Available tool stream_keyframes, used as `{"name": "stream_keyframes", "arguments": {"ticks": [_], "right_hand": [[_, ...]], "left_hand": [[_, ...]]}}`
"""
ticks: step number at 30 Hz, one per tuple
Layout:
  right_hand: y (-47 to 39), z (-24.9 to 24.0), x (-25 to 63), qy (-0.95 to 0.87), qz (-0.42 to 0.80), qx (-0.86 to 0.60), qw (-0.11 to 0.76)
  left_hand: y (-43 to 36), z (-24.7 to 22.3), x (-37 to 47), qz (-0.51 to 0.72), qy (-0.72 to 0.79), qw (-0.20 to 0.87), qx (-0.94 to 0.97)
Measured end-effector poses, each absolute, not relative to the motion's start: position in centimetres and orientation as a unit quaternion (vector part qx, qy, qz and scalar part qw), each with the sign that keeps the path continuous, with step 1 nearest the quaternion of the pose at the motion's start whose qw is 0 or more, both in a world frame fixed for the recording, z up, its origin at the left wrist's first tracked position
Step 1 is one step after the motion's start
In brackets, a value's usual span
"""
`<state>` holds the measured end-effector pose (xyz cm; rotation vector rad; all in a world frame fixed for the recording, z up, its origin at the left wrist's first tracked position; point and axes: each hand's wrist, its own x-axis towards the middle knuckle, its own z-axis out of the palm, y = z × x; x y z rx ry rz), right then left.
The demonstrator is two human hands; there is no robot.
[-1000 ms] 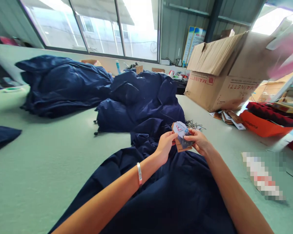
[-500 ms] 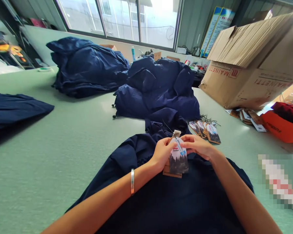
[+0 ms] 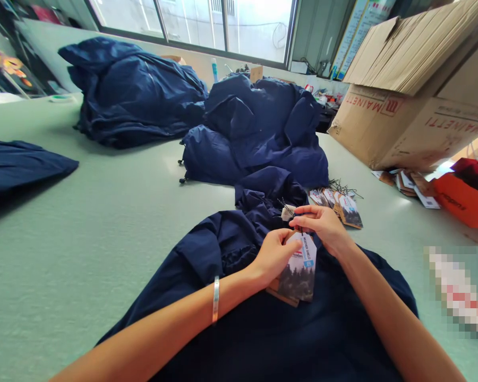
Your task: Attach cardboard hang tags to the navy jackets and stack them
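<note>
My left hand is closed on a pair of hang tags, its thumb lying across the front one. That tag is white at the top with dark trees printed below, and a brown one shows behind it. Just above, my right hand pinches the black cord at the tags' top end. A small white label sits by its fingertips at the garment's neck. Beneath both hands a dark navy garment lies spread on the table, its near part running out of view.
More hang tags with black cords lie to the right. Behind are a folded navy garment and a navy heap. A large cardboard box stands at right, near an orange item. Navy cloth lies at left on the pale green table.
My left hand has shifted slightly right and down with the tags. My right hand has moved from the tag's face up to the cord. The whole view has tilted a little downward.
</note>
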<state>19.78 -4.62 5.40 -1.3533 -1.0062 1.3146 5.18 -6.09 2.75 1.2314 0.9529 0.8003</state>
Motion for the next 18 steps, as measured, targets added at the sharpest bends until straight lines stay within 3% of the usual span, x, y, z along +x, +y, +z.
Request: {"name": "stream_keyframes", "arguments": {"ticks": [18], "right_hand": [[-4.31, 4.91, 19.99, -0.381, 0.549, -0.512, 0.539]], "left_hand": [[-6.20, 3.07, 5.24, 0.349, 0.429, 0.624, 0.552]]}}
